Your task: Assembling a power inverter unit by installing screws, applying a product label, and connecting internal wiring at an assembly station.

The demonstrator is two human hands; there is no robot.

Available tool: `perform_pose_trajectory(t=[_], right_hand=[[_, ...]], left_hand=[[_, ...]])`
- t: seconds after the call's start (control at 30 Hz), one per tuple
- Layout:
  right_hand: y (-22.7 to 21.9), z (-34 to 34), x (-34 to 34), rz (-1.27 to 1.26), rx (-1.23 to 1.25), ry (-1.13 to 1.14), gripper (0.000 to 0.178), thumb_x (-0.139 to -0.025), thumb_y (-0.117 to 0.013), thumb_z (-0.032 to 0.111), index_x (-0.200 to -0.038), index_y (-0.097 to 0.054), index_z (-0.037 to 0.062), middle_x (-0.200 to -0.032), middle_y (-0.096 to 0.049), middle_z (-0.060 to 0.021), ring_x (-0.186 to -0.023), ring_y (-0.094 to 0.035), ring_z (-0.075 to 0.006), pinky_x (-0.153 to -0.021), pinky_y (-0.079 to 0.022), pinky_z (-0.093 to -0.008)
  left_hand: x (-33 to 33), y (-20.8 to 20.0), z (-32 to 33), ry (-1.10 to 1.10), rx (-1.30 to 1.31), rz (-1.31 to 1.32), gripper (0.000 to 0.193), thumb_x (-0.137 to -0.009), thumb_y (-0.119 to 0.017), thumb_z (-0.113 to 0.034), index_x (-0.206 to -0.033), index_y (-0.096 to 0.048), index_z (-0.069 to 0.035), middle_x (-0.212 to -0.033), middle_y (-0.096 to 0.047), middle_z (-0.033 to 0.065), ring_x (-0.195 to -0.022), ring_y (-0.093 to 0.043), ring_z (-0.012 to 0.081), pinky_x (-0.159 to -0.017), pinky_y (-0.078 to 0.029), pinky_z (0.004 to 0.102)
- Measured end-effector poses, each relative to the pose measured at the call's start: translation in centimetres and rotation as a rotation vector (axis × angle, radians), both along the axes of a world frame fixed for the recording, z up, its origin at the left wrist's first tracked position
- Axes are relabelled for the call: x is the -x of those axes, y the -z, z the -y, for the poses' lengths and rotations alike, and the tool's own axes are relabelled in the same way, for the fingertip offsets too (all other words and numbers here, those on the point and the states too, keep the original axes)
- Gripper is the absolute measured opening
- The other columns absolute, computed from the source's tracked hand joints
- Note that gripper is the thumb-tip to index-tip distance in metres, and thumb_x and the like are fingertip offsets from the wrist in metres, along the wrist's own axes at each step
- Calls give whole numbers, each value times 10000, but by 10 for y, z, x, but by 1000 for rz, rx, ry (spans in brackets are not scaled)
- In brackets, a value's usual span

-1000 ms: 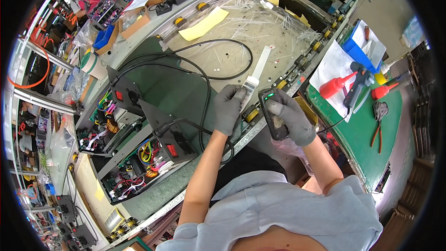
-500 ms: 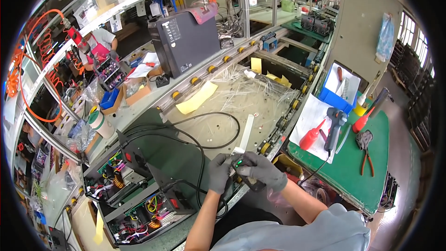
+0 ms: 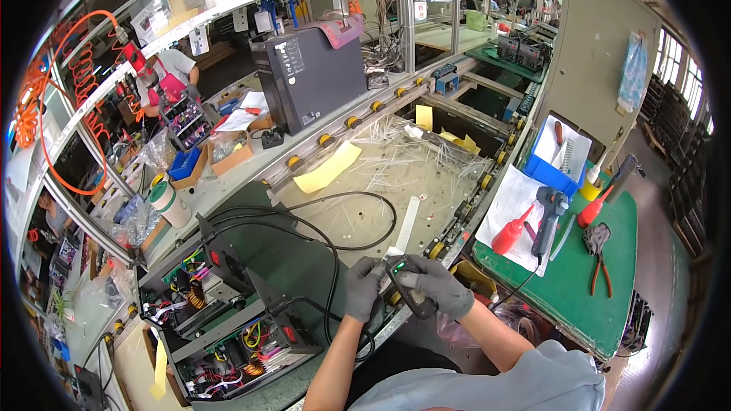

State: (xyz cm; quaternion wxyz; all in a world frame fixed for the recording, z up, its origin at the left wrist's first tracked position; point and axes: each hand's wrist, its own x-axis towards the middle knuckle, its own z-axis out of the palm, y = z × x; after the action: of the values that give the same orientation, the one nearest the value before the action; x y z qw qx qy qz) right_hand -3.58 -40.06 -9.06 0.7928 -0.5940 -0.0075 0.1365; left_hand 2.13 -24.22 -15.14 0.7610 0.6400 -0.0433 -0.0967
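Both hands wear grey gloves and meet in front of me at the near edge of the workbench. My right hand (image 3: 440, 288) is closed around a black handheld device (image 3: 420, 304) with a small green light near its upper end. My left hand (image 3: 362, 288) is closed too, its fingertips pinched at the device's upper left edge. A white strip (image 3: 408, 222) lies just beyond the fingers; whether the left fingertips touch its near end is hidden. Left of my hands stand two opened black housings (image 3: 259, 297) with coloured wires and coils inside. A black cable (image 3: 333, 274) loops beside my left hand.
On the green side table (image 3: 567, 304) lie a blue-grey glue gun (image 3: 544, 232), red squeeze bottles (image 3: 506, 237), pliers (image 3: 601, 270) and a blue bin (image 3: 552, 171). Clear plastic strips (image 3: 411, 160) and yellow paper (image 3: 327, 170) litter the bench. A black tower case (image 3: 308, 76) stands beyond; a person works at far left.
The whole view has shifted slightly. My right fingers have moved a little on the black device, and more of its dark body shows between the hands. Both hands stay closed.
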Motion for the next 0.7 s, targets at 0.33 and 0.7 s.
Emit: perform_pose_trajectory(t=[0.33,0.7], right_hand=[[0,1,3,-4,2,-15,489,-828,-634,215,-1234,-484,-13,-953,-574,-4,-812,-526,-74,-717,-434,-211],[4,1,2,-13,11,-7,478,-834,-622,207,-1231,-485,-22,-938,-571,-2,-809,-522,-72,-718,-432,-210]], left_hand=[[1,2,1,-4,9,-19,92,-818,-565,-47,-847,-638,0,-667,-512,-42,-595,-422,30,-526,-323,204],[-1,4,0,-2,-23,-10,91,-813,-571,-56,-838,-641,-4,-659,-521,-38,-588,-434,32,-526,-334,206]])
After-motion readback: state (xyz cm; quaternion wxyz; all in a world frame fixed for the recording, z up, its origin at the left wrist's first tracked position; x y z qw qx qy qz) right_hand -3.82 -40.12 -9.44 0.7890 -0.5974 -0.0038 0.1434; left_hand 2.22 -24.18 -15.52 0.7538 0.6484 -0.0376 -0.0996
